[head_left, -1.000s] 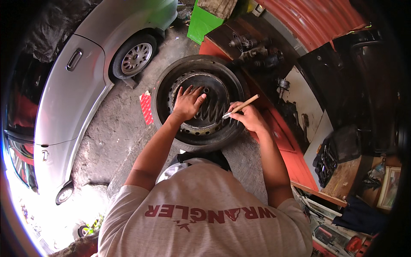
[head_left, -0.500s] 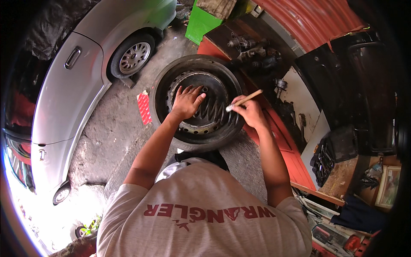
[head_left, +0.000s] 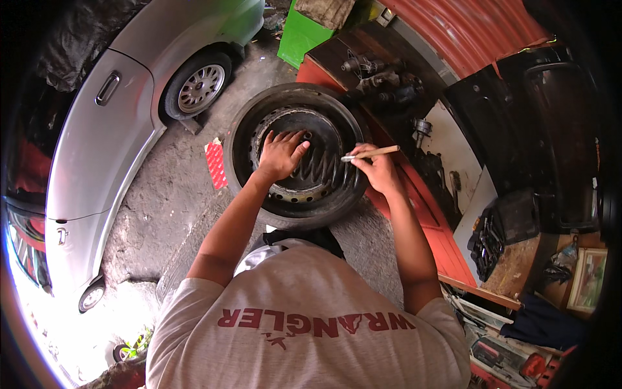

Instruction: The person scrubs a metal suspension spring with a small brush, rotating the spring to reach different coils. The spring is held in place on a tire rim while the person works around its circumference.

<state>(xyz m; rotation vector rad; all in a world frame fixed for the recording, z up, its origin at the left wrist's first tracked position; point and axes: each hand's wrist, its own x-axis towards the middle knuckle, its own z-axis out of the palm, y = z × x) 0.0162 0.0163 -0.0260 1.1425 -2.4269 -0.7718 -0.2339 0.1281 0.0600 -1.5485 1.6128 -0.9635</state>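
Observation:
A dark tyre (head_left: 238, 146) on a steel rim (head_left: 295, 115) lies flat in front of me. Across the rim rests a black coil spring (head_left: 319, 170). My left hand (head_left: 280, 159) lies over the spring's left end, fingers spread and pointing away from me. In my right hand (head_left: 378, 171) is a slim paintbrush (head_left: 381, 152) with a wooden handle, pinched near its pale metal end. The brush tip points left, at the right-hand coils; whether it touches them I cannot tell.
A silver car (head_left: 107, 149) stands at the left. A red and white packet (head_left: 216, 165) lies on the concrete beside the tyre. On the right, a red workbench (head_left: 431, 223) carries greasy metal parts (head_left: 389, 81) and a black tool case (head_left: 489, 243). A green box (head_left: 299, 35) stands beyond.
The brush has swung from a slant to nearly level, its handle end dropping toward me and its tip shifting slightly. My left hand stays on the spring.

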